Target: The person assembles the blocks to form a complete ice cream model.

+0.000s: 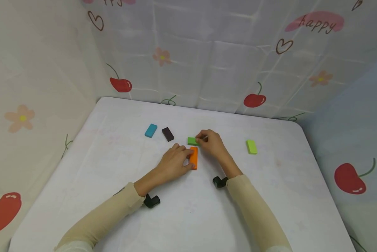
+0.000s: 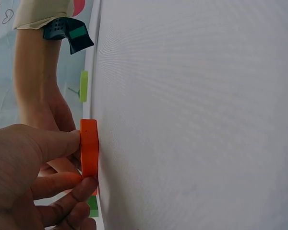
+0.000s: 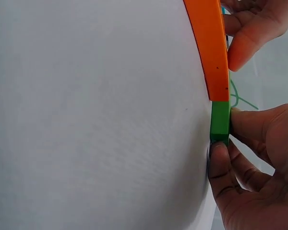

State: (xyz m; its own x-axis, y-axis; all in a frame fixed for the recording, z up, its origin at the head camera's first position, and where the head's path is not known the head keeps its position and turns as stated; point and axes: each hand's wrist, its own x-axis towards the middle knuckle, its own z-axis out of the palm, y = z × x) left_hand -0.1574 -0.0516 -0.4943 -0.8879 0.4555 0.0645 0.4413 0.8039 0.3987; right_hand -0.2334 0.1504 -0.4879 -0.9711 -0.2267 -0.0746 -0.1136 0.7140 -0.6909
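In the head view, my left hand (image 1: 173, 161) holds an orange block (image 1: 193, 159) by its left side, thumb near one end and a finger near the other. This block lies lengthwise, pointing away from me. Just beyond its far end, a green block (image 1: 192, 141) lies crosswise, and my right hand (image 1: 211, 142) pinches it at its right end. Seen from the right wrist, the orange block (image 3: 213, 52) and the green block (image 3: 220, 120) meet end to side. The left wrist view shows thumb and fingertips on the orange block (image 2: 89, 148).
A blue block (image 1: 151, 130) and a dark brown block (image 1: 167, 134) lie to the left, past my left hand. A yellow-green block (image 1: 251, 147) lies off to the right. The white table (image 1: 188, 224) backs onto a printed curtain (image 1: 207, 63).
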